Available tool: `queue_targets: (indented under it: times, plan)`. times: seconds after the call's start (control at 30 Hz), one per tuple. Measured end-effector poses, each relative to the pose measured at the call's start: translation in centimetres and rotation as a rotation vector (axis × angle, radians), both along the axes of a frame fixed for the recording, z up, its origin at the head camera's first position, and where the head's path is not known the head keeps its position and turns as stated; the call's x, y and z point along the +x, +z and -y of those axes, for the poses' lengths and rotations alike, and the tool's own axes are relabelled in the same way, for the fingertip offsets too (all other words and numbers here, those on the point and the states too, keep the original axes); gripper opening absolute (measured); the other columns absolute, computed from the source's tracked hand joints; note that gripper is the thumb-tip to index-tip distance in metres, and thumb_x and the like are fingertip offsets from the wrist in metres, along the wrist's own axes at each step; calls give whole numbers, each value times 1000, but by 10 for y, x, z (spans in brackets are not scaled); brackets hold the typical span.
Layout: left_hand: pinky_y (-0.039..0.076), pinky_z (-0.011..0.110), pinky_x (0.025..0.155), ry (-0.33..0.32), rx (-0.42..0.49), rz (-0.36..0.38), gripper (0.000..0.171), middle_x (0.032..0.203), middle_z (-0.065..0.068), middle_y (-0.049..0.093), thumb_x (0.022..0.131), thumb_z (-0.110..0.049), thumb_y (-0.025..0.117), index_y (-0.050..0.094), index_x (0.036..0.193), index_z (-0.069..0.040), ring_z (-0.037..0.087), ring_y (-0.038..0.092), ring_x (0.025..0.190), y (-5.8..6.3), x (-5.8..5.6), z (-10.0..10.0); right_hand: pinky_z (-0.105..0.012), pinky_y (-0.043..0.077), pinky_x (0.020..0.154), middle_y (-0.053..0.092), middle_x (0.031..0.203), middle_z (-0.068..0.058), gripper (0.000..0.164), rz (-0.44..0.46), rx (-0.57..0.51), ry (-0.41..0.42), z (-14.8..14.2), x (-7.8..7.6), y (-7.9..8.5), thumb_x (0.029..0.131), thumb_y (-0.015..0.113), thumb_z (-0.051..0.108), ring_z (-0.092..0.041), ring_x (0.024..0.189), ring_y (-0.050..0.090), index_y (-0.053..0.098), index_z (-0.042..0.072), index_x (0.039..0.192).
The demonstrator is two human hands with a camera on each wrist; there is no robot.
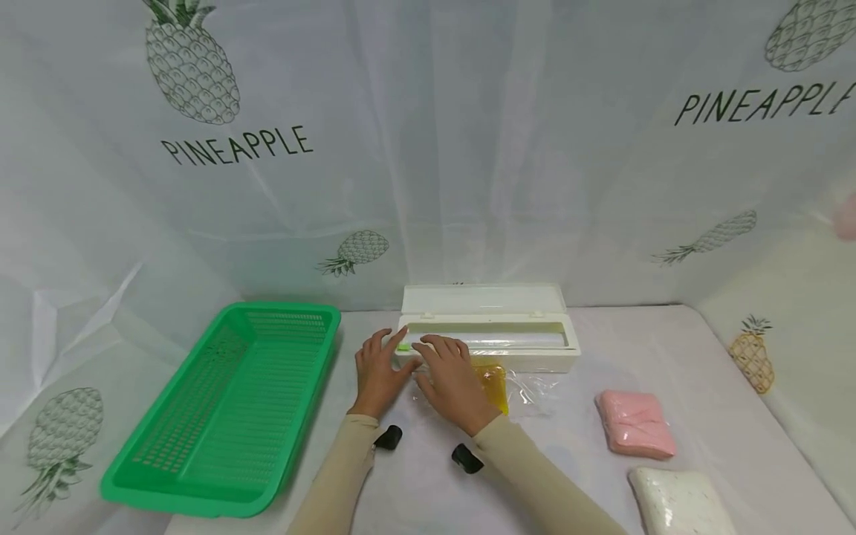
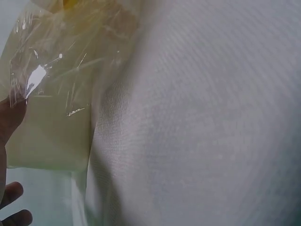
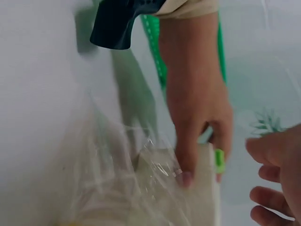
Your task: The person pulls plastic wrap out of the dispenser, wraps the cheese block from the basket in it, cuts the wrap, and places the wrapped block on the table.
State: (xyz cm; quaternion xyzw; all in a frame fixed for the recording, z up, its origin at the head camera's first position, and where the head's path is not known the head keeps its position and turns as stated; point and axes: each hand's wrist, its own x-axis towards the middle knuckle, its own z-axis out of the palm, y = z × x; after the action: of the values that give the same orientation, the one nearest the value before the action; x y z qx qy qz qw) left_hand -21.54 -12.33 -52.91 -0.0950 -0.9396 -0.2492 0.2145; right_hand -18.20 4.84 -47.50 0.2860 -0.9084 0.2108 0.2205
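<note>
A white cling film dispenser [image 1: 495, 361] stands at the back of the table with its lid raised and a film roll [image 1: 495, 339] inside. My left hand [image 1: 380, 375] grips its left end: thumb on the front face over clear film [image 3: 155, 165], fingers over the top edge beside a green slider [image 3: 219, 161]. In the left wrist view the thumb [image 2: 11, 117] meets the film's edge. My right hand [image 1: 451, 383] hovers just right of it, fingers loosely bent, holding nothing. A yellow packet [image 1: 495, 386] lies in front of the dispenser, partly hidden by the right hand, with film around it.
A long green plastic basket [image 1: 267, 416] stands to the left. At the right lie a pink wrapped packet [image 1: 637, 423] and a white wrapped packet [image 1: 682, 504]. A pineapple-print curtain [image 1: 455, 148] hangs behind the table. Black wrist cameras [image 1: 467, 458] sit under both wrists.
</note>
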Motion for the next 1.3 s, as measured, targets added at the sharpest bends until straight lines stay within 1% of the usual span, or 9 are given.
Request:
queue_targets:
  times: [0.17,0.3,0.43,0.57,0.73,0.9,1.0,1.13,1.3]
  plan:
    - [26,50,91,10,6,-20,70,127,11,46,70,-31,81,52,133,-26,31,41,112,-4,0,-2,-42,32,95,55,114,-3,30,-5,-9,-37,17,-18,-6,84,66,22,-23,109,47,63,11,112]
    - [27,51,89,16,9,-31,70,123,11,48,67,-23,82,54,132,-25,32,42,110,-3,1,-4,-41,33,95,56,108,-2,22,0,22,-71,24,-30,-10,83,66,19,-23,105,49,67,12,104]
    - [27,51,91,32,-1,-7,68,123,10,48,71,-27,79,51,134,-27,31,42,111,-4,2,-6,-39,35,94,57,103,1,18,24,63,-107,28,-39,-15,83,68,25,-21,103,50,69,16,98]
    - [27,49,91,43,-10,5,66,122,8,48,76,-32,75,48,136,-30,28,41,110,-7,2,-5,-36,36,92,57,99,2,15,36,60,-111,31,-46,-18,83,69,26,-18,99,49,70,17,94]
    - [29,49,88,45,-12,-32,63,118,7,49,77,-34,74,49,135,-29,28,43,106,-7,1,-3,-36,36,90,55,97,3,10,20,41,-105,33,-49,-19,83,69,24,-18,96,48,68,16,90]
    - [27,49,90,61,-22,-2,65,118,6,47,76,-40,73,48,136,-31,27,42,107,-5,0,-3,-35,37,90,56,95,3,9,27,30,-130,31,-50,-18,83,69,24,-18,95,49,68,16,88]
    - [27,48,91,74,-27,6,65,117,5,47,76,-42,73,48,136,-32,26,42,107,-4,-1,-3,-36,37,88,56,93,3,9,22,15,-119,27,-50,-16,83,70,23,-19,94,49,68,15,87]
    - [28,49,91,76,-37,0,66,117,7,48,76,-44,73,48,135,-31,28,42,108,-3,0,-5,-36,38,87,55,93,4,9,2,29,-108,22,-51,-17,82,71,25,-19,93,49,68,17,86]
    - [26,50,93,90,-41,39,67,118,8,46,77,-47,71,46,137,-32,28,39,110,0,2,-6,-37,38,87,56,94,5,10,-10,23,-76,16,-53,-17,82,71,26,-18,93,49,69,17,86]
